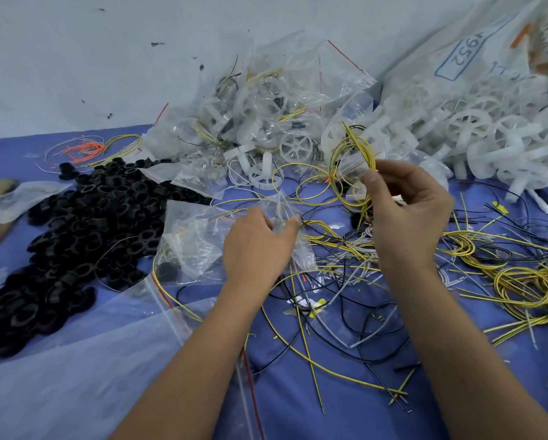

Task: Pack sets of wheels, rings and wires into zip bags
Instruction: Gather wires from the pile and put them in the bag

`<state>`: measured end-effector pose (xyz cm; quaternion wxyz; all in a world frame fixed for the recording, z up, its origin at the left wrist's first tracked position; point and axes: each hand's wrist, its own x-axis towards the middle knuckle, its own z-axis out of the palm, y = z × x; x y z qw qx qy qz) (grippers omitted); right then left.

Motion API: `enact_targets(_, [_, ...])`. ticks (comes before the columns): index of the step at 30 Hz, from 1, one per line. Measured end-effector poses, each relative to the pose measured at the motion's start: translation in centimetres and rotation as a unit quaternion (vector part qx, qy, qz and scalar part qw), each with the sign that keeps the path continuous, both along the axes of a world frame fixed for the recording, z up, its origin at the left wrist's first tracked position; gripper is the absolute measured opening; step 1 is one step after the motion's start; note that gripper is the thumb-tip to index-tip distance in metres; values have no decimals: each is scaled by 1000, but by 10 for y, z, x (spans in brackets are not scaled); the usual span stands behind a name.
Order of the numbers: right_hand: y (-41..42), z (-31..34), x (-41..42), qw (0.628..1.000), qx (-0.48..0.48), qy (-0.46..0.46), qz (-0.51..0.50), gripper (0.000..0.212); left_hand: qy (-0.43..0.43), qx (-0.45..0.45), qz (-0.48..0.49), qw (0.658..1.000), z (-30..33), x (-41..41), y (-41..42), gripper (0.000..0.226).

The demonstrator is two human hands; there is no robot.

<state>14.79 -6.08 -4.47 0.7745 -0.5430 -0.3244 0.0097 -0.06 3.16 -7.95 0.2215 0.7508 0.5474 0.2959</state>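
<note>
Packing stood partway: filled bags (260,122) heaped behind, left hand (260,246) pinching an open zip bag (199,242), right hand (406,211) gripping coiled yellow wire (352,163), loose rings (85,223) and wheels (495,134) remaining

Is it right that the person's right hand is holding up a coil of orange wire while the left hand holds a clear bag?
Not quite. The coil of wire pinched in the right hand is yellow, not orange, as the head view shows. The left hand does hold a clear zip bag.
</note>
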Motion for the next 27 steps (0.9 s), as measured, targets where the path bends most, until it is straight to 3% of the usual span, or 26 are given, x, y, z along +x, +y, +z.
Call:
enact_targets(2, [0,0,-4,999,5,-25,21,7,45,12,1,999,0,2,-2,61])
enact_targets(4, [1,1,-9,996,9,7,83,9,80,27,11,996,0,3,-3,64])
enact_targets(7, [3,1,-15,980,12,101,170,11,79,40,16,996,-1,3,-2,45])
enact_targets(9, [5,-2,-18,979,-15,115,168,9,63,37,18,997,-2,2,1,34])
enact_targets(15, [8,-8,-24,985,-52,72,151,7,74,30,41,996,-1,5,8,46])
enact_targets(18, [10,-11,-27,984,-81,50,150,7,69,32,41,996,0,3,11,27])
enact_targets(23, [11,-14,-32,975,-122,47,182,6,-20,-24,14,999,-1,-2,18,9])
enact_targets(27, [10,-7,-32,945,-43,195,258,5,-198,-114,-76,971,8,-4,20,23])
